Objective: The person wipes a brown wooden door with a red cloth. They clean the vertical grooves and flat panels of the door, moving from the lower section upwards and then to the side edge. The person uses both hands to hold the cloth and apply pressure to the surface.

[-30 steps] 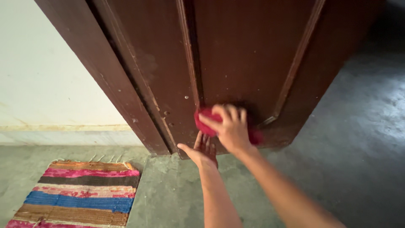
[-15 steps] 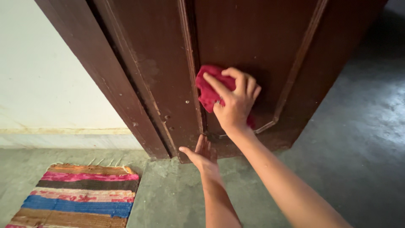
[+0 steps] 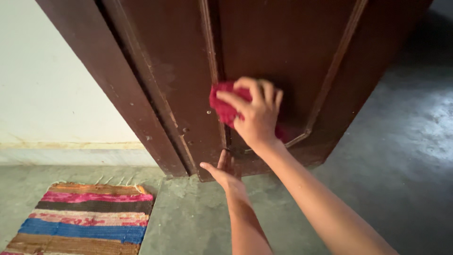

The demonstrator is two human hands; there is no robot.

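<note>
At the bottom of the frame your two forearms rise from the lower centre and lower right, bare to the edge of the picture. To their left, in the lower left corner, a woven striped rug (image 3: 89,219) lies on the grey concrete floor (image 3: 391,189), its bands running orange, pink, brown, blue and tan, with a short fringe along its upper edge. Just above centre-bottom, your left hand (image 3: 225,171) is open, fingers loose and spread, holding nothing; its fingertips lie against the bottom rail of the dark brown wooden door (image 3: 179,85), close to where the door meets the floor. Higher up, at the centre of the frame, your right hand (image 3: 257,113) is spread over a red cloth (image 3: 222,105), fingers curled around its bunched upper edge and pressing it flat against the door's recessed panel, right beside the vertical moulding strip. A bit of the cloth also shows under the heel of that hand, to the right of the wrist. The door fills the upper middle and upper right of the frame, leaning across it. Beyond it, in the upper left, stands a pale wall (image 3: 52,94) with a yellowish band at its foot.
</note>
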